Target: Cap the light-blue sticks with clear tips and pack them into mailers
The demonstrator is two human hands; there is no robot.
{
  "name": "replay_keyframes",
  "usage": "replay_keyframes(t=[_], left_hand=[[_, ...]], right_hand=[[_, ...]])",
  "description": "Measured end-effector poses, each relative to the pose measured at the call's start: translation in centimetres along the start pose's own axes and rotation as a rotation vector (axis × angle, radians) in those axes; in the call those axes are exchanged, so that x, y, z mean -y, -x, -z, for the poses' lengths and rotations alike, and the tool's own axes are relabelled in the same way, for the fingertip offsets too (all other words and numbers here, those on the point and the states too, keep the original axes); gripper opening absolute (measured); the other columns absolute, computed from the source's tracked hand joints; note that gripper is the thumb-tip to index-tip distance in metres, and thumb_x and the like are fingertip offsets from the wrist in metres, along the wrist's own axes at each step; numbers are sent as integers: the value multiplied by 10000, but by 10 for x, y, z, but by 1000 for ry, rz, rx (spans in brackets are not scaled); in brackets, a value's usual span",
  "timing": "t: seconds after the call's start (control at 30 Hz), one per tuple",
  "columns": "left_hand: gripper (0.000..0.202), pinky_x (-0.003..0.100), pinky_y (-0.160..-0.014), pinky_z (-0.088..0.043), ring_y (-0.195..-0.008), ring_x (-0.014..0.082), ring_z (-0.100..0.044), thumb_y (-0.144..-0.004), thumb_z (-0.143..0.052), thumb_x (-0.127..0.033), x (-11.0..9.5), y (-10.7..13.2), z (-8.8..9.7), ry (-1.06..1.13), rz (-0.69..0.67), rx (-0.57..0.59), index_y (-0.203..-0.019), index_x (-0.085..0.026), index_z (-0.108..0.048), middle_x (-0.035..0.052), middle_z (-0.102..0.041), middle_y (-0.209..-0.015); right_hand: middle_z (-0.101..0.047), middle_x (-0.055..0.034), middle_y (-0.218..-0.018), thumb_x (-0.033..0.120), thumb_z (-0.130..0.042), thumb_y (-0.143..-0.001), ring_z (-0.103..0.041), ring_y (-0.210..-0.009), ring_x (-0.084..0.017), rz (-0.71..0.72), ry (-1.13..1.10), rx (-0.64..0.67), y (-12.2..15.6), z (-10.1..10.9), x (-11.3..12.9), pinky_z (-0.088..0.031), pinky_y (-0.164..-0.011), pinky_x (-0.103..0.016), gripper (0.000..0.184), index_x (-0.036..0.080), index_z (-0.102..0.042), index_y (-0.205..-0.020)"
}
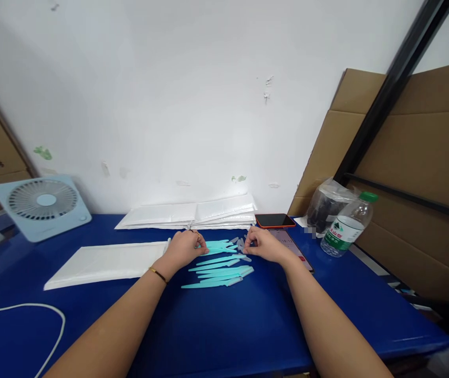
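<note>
Several slim turquoise plastic sticks with clear caps lie in a loose row on the blue table. My left hand rests at the far left end of the row, fingers curled and pinched on one of the sticks. My right hand sits at the right end beside a few small clear caps, its fingers curled in a pinch; what it holds is too small to make out. A gold bracelet circles my left wrist.
White padded envelopes lie flat at the left and stacked at the back. A pale blue fan, a white cable, two phones, a water bottle, a bagged dark object and cardboard sheets surround the area.
</note>
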State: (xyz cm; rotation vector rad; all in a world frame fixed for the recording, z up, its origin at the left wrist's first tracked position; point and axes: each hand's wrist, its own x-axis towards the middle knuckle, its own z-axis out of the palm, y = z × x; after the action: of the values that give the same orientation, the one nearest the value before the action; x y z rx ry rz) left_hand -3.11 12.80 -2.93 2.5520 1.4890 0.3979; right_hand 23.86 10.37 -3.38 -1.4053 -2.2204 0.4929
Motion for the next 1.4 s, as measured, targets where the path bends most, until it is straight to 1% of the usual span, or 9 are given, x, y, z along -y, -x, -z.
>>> replay_keyframes(t=[0.1, 0.33, 0.47, 0.63, 0.77, 0.97, 1.1, 1.3, 1.4], left_hand=[[291, 230, -607, -339, -734, 152, -556, -648, -608, -496, -1, 1, 2, 25, 27, -22, -792, -247, -654, -6, -613, -812], [204, 227, -587, -318, -684, 126, -543, -673, -602, -445, -12, 5, -4, -1, -119, 102, -718, -264, -684, -19, -608, -762], [183, 244, -607, -317, -679, 132, -547, -713, -577, -403, -11, 3, -7, -56, -132, 73, -714, -251, -680, -11, -623, -758], [181, 267, -661, -321, -754, 159, -562, -738, -552, -371, 0, 1, 0, -127, -69, -4, -701, -241, -672, 5, -636, -790], [219, 245, -624, -326, -728, 144, -559, -685, -589, -453, 1, 3, 7, -58, -19, 9, -756, -264, -674, -12, -621, -799], [253, 228, -583, -319, -652, 119, -536, -633, -619, -507, -12, 9, 2, -12, -145, 168, -715, -279, -688, -28, -602, -740], [201, 239, -623, -329, -672, 128, -545, -665, -612, -440, -12, 7, 0, -53, -143, 151, -711, -258, -684, -14, -620, -750], [188, 245, -608, -326, -695, 142, -553, -676, -602, -412, -4, 4, 7, -79, -37, 60, -732, -251, -681, -1, -628, -772], [265, 227, -565, -319, -673, 129, -543, -656, -596, -498, -9, 7, 10, 7, -60, 91, -745, -265, -686, -8, -618, -778]], right_hand=[[-522, -21, -850, 379, -661, -679, -501, -761, -143, -20, 14, -66, 1, 4, 2, -362, -663, -245, 204, 181, -647, -726], [-542, -15, -829, 332, -672, -683, -519, -777, -144, 50, 73, 64, -1, -7, 12, -329, -785, -292, 147, 193, -662, -729], [-547, -7, -831, 324, -658, -699, -516, -758, -136, 53, 60, 118, -2, -9, 7, -322, -804, -307, 139, 186, -644, -715], [-526, -20, -839, 291, -617, -725, -504, -750, -137, 9, 15, 3, -1, -2, -1, -359, -686, -249, 118, 179, -633, -694], [-518, -21, -843, 331, -625, -717, -500, -744, -137, -26, -3, -61, 0, 2, -1, -363, -658, -241, 148, 186, -648, -734], [-516, -7, -813, 411, -676, -666, -504, -748, -142, 54, 26, 106, -1, -10, 12, -340, -749, -276, 209, 214, -680, -732], [-505, 12, -776, 403, -691, -656, -499, -716, -124, 99, 60, 173, -3, -15, 16, -315, -805, -311, 198, 213, -671, -708], [-518, -20, -830, 376, -662, -679, -503, -731, -134, -21, -37, -7, 1, 2, 8, -374, -656, -246, 202, 180, -661, -731], [-522, -20, -821, 384, -664, -671, -507, -716, -130, -3, -89, 88, 5, 9, 8, -386, -625, -231, 212, 187, -680, -744]])
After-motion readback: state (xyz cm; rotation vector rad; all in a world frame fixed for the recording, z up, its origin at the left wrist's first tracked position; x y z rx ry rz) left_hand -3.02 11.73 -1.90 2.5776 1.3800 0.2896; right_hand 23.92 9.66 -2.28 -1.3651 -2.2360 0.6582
